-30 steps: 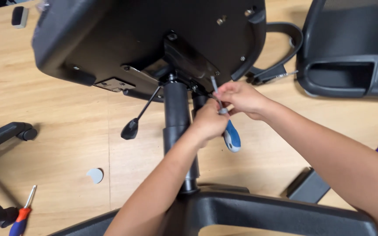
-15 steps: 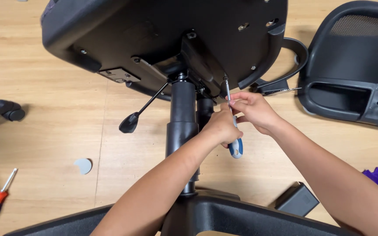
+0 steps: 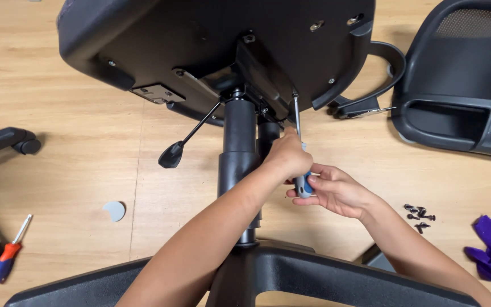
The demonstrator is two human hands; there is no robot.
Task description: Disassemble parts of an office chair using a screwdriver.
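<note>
Black office chair seat underside (image 3: 200,45) lying tipped over light wooden floor (image 3: 75,136), top edge cut off by frame. Black gas cylinder column (image 3: 238,148) partly hiding mechanism. Blue-and-white-handled screwdriver (image 3: 301,170) standing near floor centre, long axis near vertical, tip pointing up into seat plate, handle mostly hidden. Left hand (image 3: 288,159) wrapping shaft; right hand (image 3: 333,190) gripping handle. Small black screws (image 3: 419,216) lying rightward.

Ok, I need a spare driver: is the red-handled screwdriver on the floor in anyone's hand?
No: the red-handled screwdriver lies alone on the floor, while both the left hand and right hand grip the blue screwdriver.
</note>
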